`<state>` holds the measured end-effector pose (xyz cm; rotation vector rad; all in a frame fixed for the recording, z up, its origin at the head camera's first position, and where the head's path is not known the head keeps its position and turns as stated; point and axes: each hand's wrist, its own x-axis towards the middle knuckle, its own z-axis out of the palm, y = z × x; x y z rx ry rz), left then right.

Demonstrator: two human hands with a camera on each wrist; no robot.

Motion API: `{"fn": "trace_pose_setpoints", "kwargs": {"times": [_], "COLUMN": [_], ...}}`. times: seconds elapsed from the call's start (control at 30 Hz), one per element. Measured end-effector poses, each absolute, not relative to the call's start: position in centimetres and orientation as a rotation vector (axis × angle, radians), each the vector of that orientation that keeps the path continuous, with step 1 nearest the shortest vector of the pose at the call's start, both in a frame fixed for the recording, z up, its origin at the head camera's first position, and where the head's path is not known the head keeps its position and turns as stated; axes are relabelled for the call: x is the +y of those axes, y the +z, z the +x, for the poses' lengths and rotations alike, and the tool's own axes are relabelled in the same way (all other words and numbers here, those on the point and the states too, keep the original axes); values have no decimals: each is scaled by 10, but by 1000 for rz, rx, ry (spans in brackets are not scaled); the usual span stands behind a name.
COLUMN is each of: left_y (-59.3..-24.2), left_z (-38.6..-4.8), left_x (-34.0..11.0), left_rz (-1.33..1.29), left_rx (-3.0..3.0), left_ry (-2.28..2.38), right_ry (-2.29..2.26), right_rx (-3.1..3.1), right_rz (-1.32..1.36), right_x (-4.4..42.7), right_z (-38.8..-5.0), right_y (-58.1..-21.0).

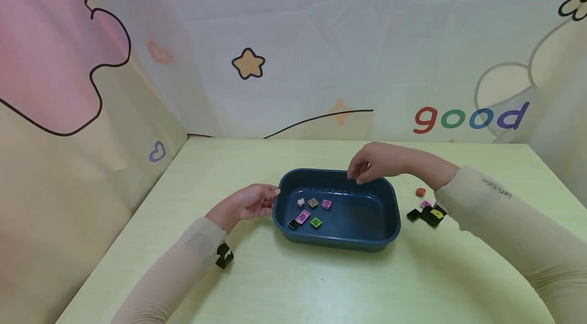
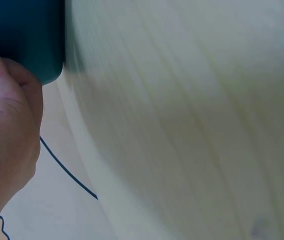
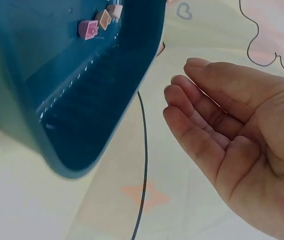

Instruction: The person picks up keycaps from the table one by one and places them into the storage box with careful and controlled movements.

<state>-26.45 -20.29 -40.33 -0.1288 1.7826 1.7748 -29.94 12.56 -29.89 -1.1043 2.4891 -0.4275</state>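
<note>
A dark blue tray stands on the table, with several small blocks on its left side, among them a green one, a long pink one and a black one. My left hand grips the tray's left rim; the left wrist view shows that hand at the tray's corner. Above the back right rim hovers my right hand, fingers loosely bent. In the right wrist view this hand holds nothing and is apart from the tray.
Right of the tray lie an orange piece, a pink block and a black piece, close to the black wrist camera under my right sleeve. A patterned curtain hangs behind the table.
</note>
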Motion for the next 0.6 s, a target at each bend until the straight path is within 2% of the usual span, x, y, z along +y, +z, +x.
{"fn": "trace_pose_setpoints", "kwargs": {"times": [0.6], "left_y": [-402], "left_z": [-263], "left_x": [-202], "left_rz": [-96], "left_rx": [1779], "left_ry": [1781], "right_ry": [-521], "right_rx": [2588], "right_rz": [-1018], "right_x": [181], "right_z": [-290], "right_y": [-290]}}
